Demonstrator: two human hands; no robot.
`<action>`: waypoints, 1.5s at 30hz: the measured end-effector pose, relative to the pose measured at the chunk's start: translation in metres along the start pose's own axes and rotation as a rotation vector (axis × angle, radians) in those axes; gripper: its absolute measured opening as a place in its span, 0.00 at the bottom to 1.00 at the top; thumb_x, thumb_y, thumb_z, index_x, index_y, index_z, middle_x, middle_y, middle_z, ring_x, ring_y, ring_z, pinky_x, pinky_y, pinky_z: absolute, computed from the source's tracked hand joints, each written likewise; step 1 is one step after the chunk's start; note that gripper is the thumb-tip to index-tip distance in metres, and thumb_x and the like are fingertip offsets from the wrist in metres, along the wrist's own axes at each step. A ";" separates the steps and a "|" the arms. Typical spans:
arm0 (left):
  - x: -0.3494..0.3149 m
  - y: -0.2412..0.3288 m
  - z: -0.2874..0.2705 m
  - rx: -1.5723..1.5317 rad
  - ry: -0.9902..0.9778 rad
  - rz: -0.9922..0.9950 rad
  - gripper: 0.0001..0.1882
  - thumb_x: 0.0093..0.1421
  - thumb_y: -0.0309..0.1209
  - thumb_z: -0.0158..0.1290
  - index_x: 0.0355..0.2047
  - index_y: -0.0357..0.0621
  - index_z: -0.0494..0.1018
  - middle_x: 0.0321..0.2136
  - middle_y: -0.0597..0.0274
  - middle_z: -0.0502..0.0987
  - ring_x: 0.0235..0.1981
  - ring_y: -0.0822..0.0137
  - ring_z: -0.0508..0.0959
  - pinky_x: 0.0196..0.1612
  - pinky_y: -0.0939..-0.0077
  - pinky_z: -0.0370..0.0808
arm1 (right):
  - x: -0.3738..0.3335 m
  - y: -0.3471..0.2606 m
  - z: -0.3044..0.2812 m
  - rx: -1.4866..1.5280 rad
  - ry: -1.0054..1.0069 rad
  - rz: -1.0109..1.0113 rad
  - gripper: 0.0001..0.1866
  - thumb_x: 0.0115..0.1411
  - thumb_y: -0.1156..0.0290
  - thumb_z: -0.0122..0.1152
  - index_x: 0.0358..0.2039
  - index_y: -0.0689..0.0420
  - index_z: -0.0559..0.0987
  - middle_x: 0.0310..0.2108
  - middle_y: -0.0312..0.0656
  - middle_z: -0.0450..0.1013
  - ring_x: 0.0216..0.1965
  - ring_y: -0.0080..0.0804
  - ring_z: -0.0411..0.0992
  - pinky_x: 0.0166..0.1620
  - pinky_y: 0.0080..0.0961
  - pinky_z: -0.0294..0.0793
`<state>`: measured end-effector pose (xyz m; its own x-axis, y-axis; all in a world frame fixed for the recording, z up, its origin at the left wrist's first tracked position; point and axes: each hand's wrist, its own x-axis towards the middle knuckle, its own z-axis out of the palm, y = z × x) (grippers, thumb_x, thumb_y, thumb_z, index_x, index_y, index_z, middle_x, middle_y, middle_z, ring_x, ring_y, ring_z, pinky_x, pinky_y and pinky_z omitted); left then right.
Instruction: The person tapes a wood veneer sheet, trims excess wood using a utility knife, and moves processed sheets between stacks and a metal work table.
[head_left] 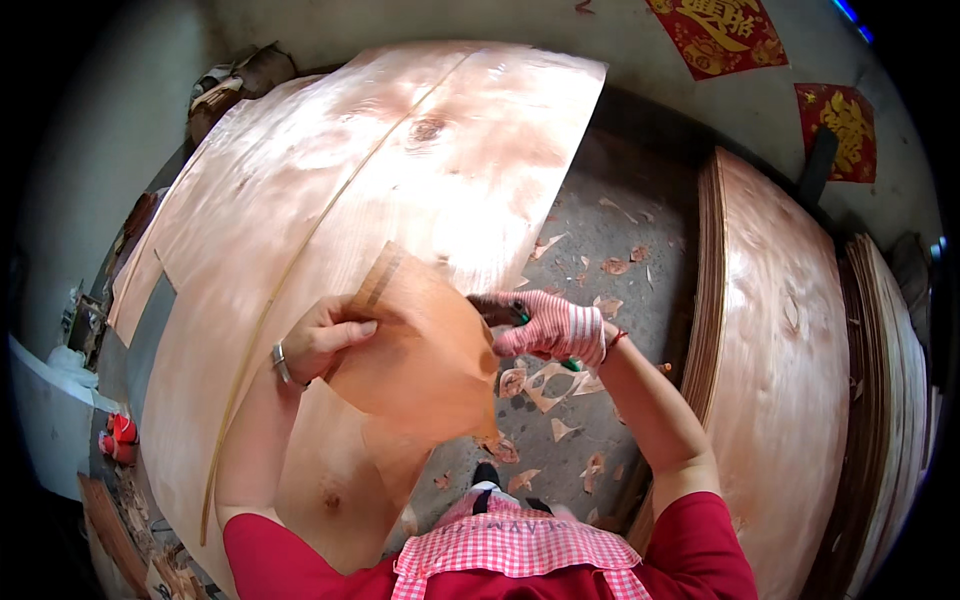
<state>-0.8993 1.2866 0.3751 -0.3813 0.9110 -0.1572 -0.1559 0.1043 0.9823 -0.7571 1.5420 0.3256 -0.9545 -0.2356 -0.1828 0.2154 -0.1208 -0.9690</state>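
My bare left hand (325,338) pinches the left edge of a thin orange-brown sheet (420,350) that looks like wood veneer. The sheet is bent and held up above a large veneer panel (370,200). My right hand (553,325), in a red-and-white striped glove, is closed around a dark tool with green parts (500,309). Its exact kind is not clear. The tool meets or nearly meets the sheet's right edge, and the glove hides much of it. A long thin strip (300,255) lies across the large panel.
Stacks of veneer sheets (780,330) stand on my right, with another stack (890,400) beyond. Veneer scraps (550,385) litter the grey floor (625,300). Two red posters (840,130) hang on the wall. A red object (120,438) and wood pieces (110,530) are at far left.
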 end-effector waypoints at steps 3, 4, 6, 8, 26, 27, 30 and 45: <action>0.077 0.008 0.002 -0.046 -0.111 -0.064 0.15 0.55 0.26 0.47 0.43 0.33 0.68 0.37 0.61 0.73 0.39 0.74 0.72 0.43 0.79 0.69 | 0.000 0.018 -0.056 0.116 0.051 0.041 0.14 0.47 0.68 0.66 0.34 0.59 0.75 0.20 0.29 0.69 0.16 0.13 0.62 0.16 0.10 0.59; 0.101 0.010 0.001 -0.055 -0.137 -0.094 0.15 0.55 0.26 0.47 0.43 0.33 0.68 0.36 0.62 0.74 0.37 0.76 0.72 0.42 0.80 0.70 | -0.006 0.020 -0.078 0.106 0.092 0.051 0.11 0.47 0.69 0.65 0.30 0.59 0.75 0.20 0.30 0.69 0.15 0.13 0.62 0.15 0.11 0.59; 0.152 0.001 -0.006 0.096 -0.154 -0.117 0.15 0.56 0.27 0.46 0.44 0.35 0.68 0.31 0.68 0.73 0.30 0.82 0.70 0.36 0.85 0.69 | -0.018 0.015 -0.121 0.056 0.217 0.129 0.09 0.47 0.70 0.65 0.28 0.59 0.76 0.19 0.30 0.69 0.15 0.13 0.62 0.15 0.11 0.59; 0.203 -0.004 -0.001 0.234 -0.162 -0.137 0.15 0.57 0.26 0.46 0.44 0.36 0.68 0.29 0.69 0.72 0.27 0.84 0.68 0.33 0.87 0.68 | -0.033 0.006 -0.163 0.009 0.350 0.199 0.08 0.47 0.70 0.64 0.27 0.58 0.76 0.18 0.28 0.68 0.15 0.12 0.61 0.15 0.12 0.58; 0.521 -0.150 -0.120 1.046 0.715 0.204 0.46 0.50 0.65 0.36 0.61 0.57 0.34 0.58 0.40 0.49 0.61 0.47 0.44 0.57 0.40 0.31 | -0.063 -0.083 -0.576 -0.527 1.009 0.032 0.01 0.50 0.78 0.55 0.24 0.60 0.75 0.18 0.34 0.70 0.16 0.19 0.65 0.19 0.16 0.65; 0.538 -0.146 -0.127 1.137 0.735 0.083 0.44 0.52 0.61 0.38 0.60 0.50 0.37 0.58 0.41 0.47 0.61 0.49 0.43 0.58 0.45 0.33 | -0.050 -0.092 -0.593 -0.620 1.000 0.046 0.02 0.49 0.77 0.55 0.24 0.60 0.75 0.18 0.34 0.70 0.17 0.19 0.66 0.21 0.17 0.66; 0.569 -0.138 -0.128 1.374 0.752 -0.327 0.40 0.55 0.49 0.42 0.56 0.28 0.47 0.59 0.43 0.44 0.62 0.55 0.41 0.62 0.59 0.39 | -0.013 -0.151 -0.628 -1.008 0.961 0.090 0.02 0.48 0.77 0.55 0.23 0.60 0.75 0.18 0.37 0.71 0.20 0.21 0.68 0.25 0.19 0.68; 0.554 -0.112 -0.095 1.210 0.681 -0.331 0.47 0.44 0.46 0.54 0.56 0.26 0.47 0.58 0.42 0.47 0.61 0.51 0.45 0.61 0.58 0.42 | 0.286 -0.351 -0.779 -2.117 0.917 -0.244 0.08 0.49 0.69 0.56 0.31 0.50 0.72 0.28 0.41 0.71 0.33 0.42 0.70 0.35 0.34 0.70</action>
<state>-1.1802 1.7419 0.1685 -0.8912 0.4482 -0.0697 0.4062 0.8569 0.3175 -1.2664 2.2681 0.4844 -0.8598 0.0365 0.5093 0.2627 0.8869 0.3799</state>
